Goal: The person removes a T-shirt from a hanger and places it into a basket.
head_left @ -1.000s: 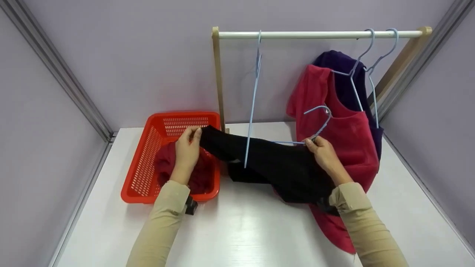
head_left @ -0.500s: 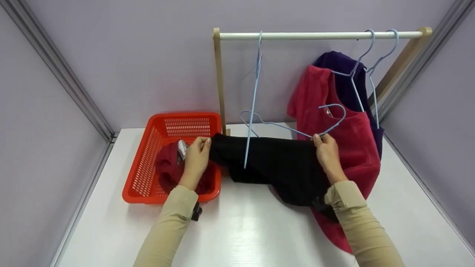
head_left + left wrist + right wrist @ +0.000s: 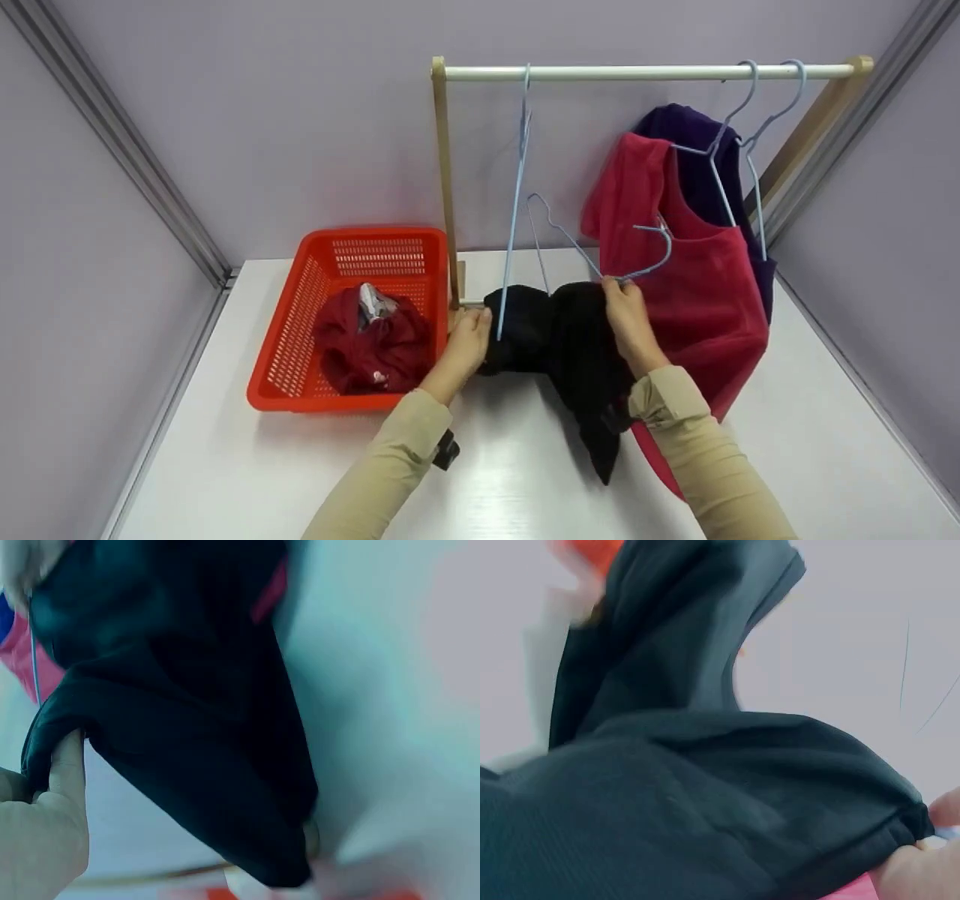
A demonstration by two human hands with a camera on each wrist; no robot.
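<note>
A black garment [image 3: 585, 337] hangs bunched between my two hands, its lower corner trailing over the table. My left hand [image 3: 466, 341] grips its left part; in the left wrist view, the thumb and finger of the left hand [image 3: 56, 829] pinch the cloth's edge. My right hand [image 3: 630, 319] pinches the garment's upper edge together with a light-blue wire hanger [image 3: 666, 251] near the hook's base. One arm of this hanger loops up above the cloth; the rest is hidden by it. In the right wrist view, the right hand [image 3: 919, 862] holds a corner of the black fabric.
A hanging rack [image 3: 615, 73] stands behind. On it are an empty blue hanger [image 3: 511, 225], overlapping the black garment in the head view, a pink top [image 3: 675, 300] and a purple top [image 3: 694, 127]. An orange-red basket [image 3: 277, 337] at left holds a dark-red cloth [image 3: 360, 337].
My left hand has moved right and down from over the basket, gathering the black garment closer. My right hand has shifted slightly left. The held hanger's far arm has come out above the cloth.
</note>
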